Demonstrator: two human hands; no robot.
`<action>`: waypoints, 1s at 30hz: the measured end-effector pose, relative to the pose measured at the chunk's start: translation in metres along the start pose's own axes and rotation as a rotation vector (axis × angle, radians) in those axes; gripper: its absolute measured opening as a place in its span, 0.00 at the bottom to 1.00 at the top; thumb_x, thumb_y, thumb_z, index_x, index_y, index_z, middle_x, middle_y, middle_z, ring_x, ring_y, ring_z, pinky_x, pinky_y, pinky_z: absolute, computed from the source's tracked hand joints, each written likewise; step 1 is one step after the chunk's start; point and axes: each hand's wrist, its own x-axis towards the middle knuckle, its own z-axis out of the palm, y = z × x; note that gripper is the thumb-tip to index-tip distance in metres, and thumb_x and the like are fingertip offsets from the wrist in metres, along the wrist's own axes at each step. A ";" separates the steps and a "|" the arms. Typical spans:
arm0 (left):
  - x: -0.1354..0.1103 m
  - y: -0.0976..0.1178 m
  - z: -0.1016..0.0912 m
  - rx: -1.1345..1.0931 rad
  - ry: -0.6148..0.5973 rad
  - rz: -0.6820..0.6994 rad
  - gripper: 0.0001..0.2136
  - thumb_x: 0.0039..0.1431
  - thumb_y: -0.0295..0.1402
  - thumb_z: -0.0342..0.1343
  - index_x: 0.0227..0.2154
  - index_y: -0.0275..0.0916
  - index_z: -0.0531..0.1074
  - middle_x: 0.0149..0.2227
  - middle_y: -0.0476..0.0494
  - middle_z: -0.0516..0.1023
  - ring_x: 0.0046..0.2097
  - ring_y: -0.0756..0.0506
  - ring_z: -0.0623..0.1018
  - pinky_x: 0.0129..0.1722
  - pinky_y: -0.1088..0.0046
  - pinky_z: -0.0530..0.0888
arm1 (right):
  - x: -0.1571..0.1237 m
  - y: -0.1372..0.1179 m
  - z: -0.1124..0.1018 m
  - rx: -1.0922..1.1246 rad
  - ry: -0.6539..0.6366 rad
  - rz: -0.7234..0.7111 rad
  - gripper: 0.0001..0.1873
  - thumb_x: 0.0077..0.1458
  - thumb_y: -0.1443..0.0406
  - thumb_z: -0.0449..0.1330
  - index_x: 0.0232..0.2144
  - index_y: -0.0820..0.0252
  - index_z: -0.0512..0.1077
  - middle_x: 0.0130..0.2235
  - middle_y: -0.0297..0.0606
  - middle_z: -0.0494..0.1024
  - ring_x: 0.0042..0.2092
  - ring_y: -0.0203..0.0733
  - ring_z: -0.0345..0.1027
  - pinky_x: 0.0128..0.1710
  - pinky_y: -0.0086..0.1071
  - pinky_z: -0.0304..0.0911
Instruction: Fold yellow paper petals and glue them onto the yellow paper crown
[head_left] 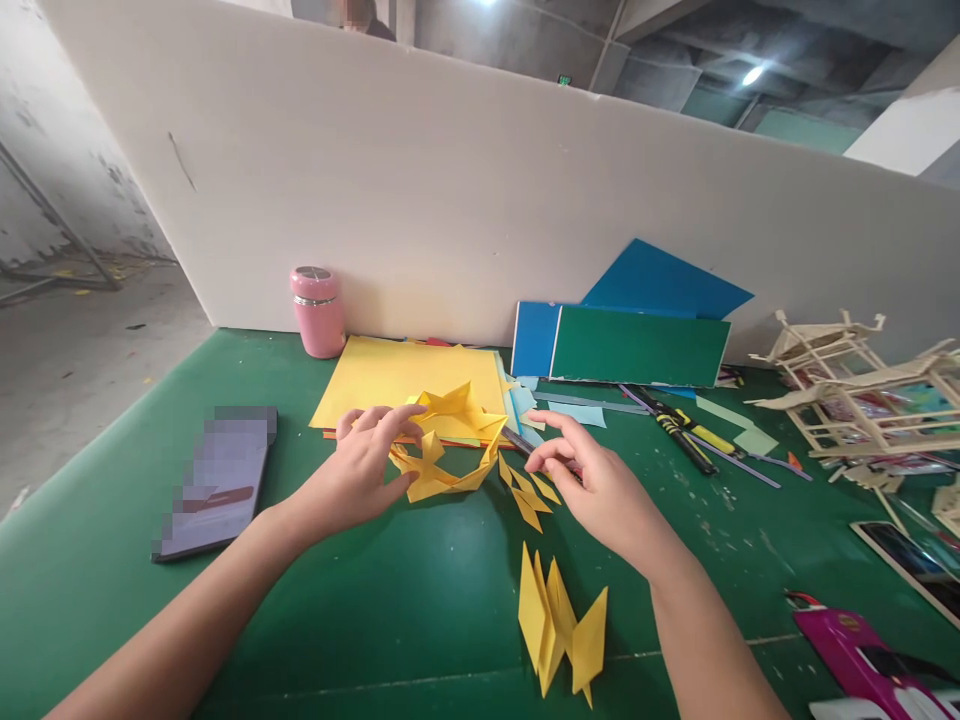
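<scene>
A ring of folded yellow paper (450, 485) with pointed tips lies on the green table before me. My left hand (371, 465) grips its left side, thumb at the front and fingers at the back. To the right of the ring, my right hand (581, 465) is open, its fingers bent and apart. A dark slim tool (521, 440) lies partly hidden behind those fingertips; I cannot tell its kind. Small folded yellow pieces (529, 490) lie between ring and right hand. Nearer to me, several larger folded yellow pieces (559, 625) stand close together.
Yellow paper sheets (405, 375) lie stacked behind the ring, near a pink flask (318, 315). A phone (225, 485) rests at left. Green and blue boards (637, 345) lean on the white partition (450, 200). Cutters (679, 435), wooden models (862, 385) and a magenta object (847, 645) are at right.
</scene>
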 end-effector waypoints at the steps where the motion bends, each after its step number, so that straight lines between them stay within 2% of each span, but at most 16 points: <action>1: 0.000 -0.001 0.000 0.026 -0.003 0.009 0.23 0.56 0.26 0.51 0.54 0.42 0.53 0.42 0.43 0.77 0.48 0.39 0.69 0.52 0.54 0.56 | -0.002 0.004 0.001 0.014 0.019 0.010 0.22 0.58 0.69 0.45 0.55 0.50 0.57 0.36 0.35 0.78 0.37 0.41 0.72 0.38 0.35 0.64; 5: 0.000 -0.005 0.004 0.092 0.016 0.020 0.21 0.56 0.22 0.46 0.53 0.42 0.57 0.37 0.44 0.78 0.44 0.40 0.71 0.47 0.58 0.59 | -0.011 0.022 0.011 0.081 0.101 0.060 0.16 0.57 0.64 0.46 0.48 0.54 0.63 0.37 0.38 0.78 0.39 0.44 0.72 0.37 0.35 0.65; 7: 0.000 -0.007 0.006 0.121 0.066 0.000 0.19 0.56 0.21 0.45 0.51 0.42 0.59 0.36 0.45 0.78 0.43 0.39 0.72 0.45 0.59 0.60 | -0.016 0.031 0.015 0.119 0.149 0.097 0.12 0.56 0.60 0.49 0.39 0.56 0.69 0.37 0.40 0.78 0.37 0.45 0.72 0.34 0.34 0.66; 9: 0.001 -0.011 0.009 0.153 0.152 -0.026 0.18 0.57 0.21 0.45 0.49 0.42 0.60 0.38 0.44 0.78 0.44 0.40 0.72 0.45 0.60 0.61 | -0.021 0.039 0.016 0.127 0.198 0.159 0.14 0.54 0.56 0.51 0.31 0.57 0.71 0.36 0.42 0.78 0.36 0.46 0.72 0.32 0.33 0.66; 12: 0.001 -0.017 0.012 0.175 0.329 -0.078 0.18 0.56 0.21 0.46 0.49 0.40 0.60 0.44 0.39 0.75 0.44 0.40 0.73 0.45 0.60 0.63 | -0.027 0.049 0.011 0.117 0.219 0.241 0.18 0.51 0.51 0.53 0.30 0.57 0.74 0.32 0.42 0.79 0.32 0.47 0.72 0.26 0.32 0.64; 15: 0.001 -0.016 0.011 0.142 0.618 -0.084 0.17 0.54 0.22 0.49 0.47 0.39 0.61 0.43 0.38 0.71 0.42 0.41 0.72 0.42 0.62 0.66 | -0.030 0.058 0.002 0.036 0.319 0.319 0.23 0.52 0.48 0.50 0.27 0.59 0.75 0.27 0.44 0.78 0.26 0.46 0.70 0.21 0.31 0.59; 17: -0.002 -0.005 0.011 0.100 0.820 0.019 0.16 0.52 0.22 0.54 0.43 0.40 0.62 0.38 0.42 0.69 0.42 0.42 0.71 0.40 0.65 0.67 | -0.030 0.066 -0.004 -0.052 0.416 0.354 0.23 0.52 0.50 0.47 0.30 0.59 0.74 0.31 0.45 0.79 0.29 0.47 0.71 0.23 0.31 0.59; 18: -0.004 0.004 0.011 0.075 0.859 0.095 0.16 0.50 0.22 0.56 0.41 0.41 0.63 0.36 0.45 0.68 0.40 0.43 0.70 0.40 0.66 0.68 | -0.030 0.070 -0.005 -0.086 0.429 0.369 0.23 0.52 0.51 0.47 0.32 0.59 0.74 0.35 0.46 0.79 0.32 0.48 0.71 0.25 0.32 0.61; 19: -0.006 0.015 0.013 0.031 0.824 0.171 0.16 0.50 0.21 0.58 0.39 0.42 0.63 0.35 0.47 0.68 0.37 0.45 0.70 0.39 0.69 0.68 | -0.030 0.074 -0.006 -0.105 0.414 0.405 0.23 0.51 0.51 0.47 0.34 0.59 0.74 0.37 0.46 0.79 0.34 0.49 0.72 0.26 0.32 0.61; 20: -0.009 0.027 0.016 -0.033 0.728 0.245 0.14 0.51 0.21 0.58 0.37 0.42 0.64 0.34 0.48 0.68 0.36 0.47 0.70 0.38 0.71 0.68 | -0.029 0.077 -0.006 -0.109 0.365 0.449 0.23 0.51 0.50 0.48 0.35 0.59 0.73 0.36 0.46 0.78 0.33 0.48 0.72 0.25 0.32 0.61; 21: -0.012 0.040 0.020 -0.120 0.563 0.293 0.10 0.54 0.23 0.57 0.36 0.42 0.65 0.33 0.48 0.69 0.36 0.47 0.71 0.38 0.72 0.69 | -0.029 0.080 -0.005 -0.099 0.291 0.486 0.24 0.50 0.49 0.48 0.35 0.59 0.73 0.35 0.45 0.78 0.32 0.48 0.72 0.25 0.32 0.61; 23: -0.018 0.065 0.029 -0.254 0.108 0.392 0.06 0.60 0.31 0.54 0.40 0.41 0.66 0.38 0.44 0.74 0.42 0.45 0.73 0.43 0.70 0.70 | -0.027 0.084 -0.002 -0.070 0.158 0.516 0.24 0.49 0.48 0.50 0.36 0.60 0.72 0.33 0.45 0.78 0.30 0.47 0.71 0.24 0.32 0.60; 25: -0.022 0.083 0.040 -0.303 -0.197 0.459 0.20 0.57 0.43 0.56 0.48 0.38 0.64 0.49 0.36 0.73 0.50 0.39 0.72 0.49 0.63 0.69 | -0.026 0.086 0.001 -0.028 0.087 0.513 0.24 0.48 0.49 0.52 0.38 0.60 0.72 0.36 0.46 0.77 0.31 0.46 0.71 0.25 0.32 0.61; 26: -0.024 0.089 0.045 -0.311 -0.290 0.471 0.23 0.56 0.46 0.56 0.50 0.37 0.64 0.53 0.34 0.71 0.53 0.37 0.70 0.51 0.61 0.68 | -0.025 0.086 0.001 0.004 0.070 0.520 0.24 0.48 0.50 0.54 0.39 0.60 0.71 0.38 0.46 0.77 0.31 0.46 0.71 0.26 0.32 0.62; 28: -0.027 0.094 0.052 -0.303 -0.420 0.476 0.20 0.58 0.45 0.54 0.51 0.41 0.65 0.54 0.37 0.71 0.55 0.36 0.69 0.53 0.58 0.67 | -0.024 0.086 0.001 0.101 0.046 0.559 0.25 0.46 0.52 0.56 0.43 0.62 0.70 0.38 0.45 0.77 0.31 0.45 0.71 0.29 0.32 0.64; 30: -0.028 0.094 0.056 -0.303 -0.453 0.446 0.15 0.60 0.40 0.53 0.48 0.41 0.68 0.54 0.39 0.72 0.55 0.37 0.69 0.54 0.59 0.67 | -0.024 0.086 0.000 0.202 0.042 0.593 0.26 0.44 0.54 0.58 0.44 0.62 0.70 0.37 0.43 0.78 0.32 0.44 0.71 0.29 0.32 0.64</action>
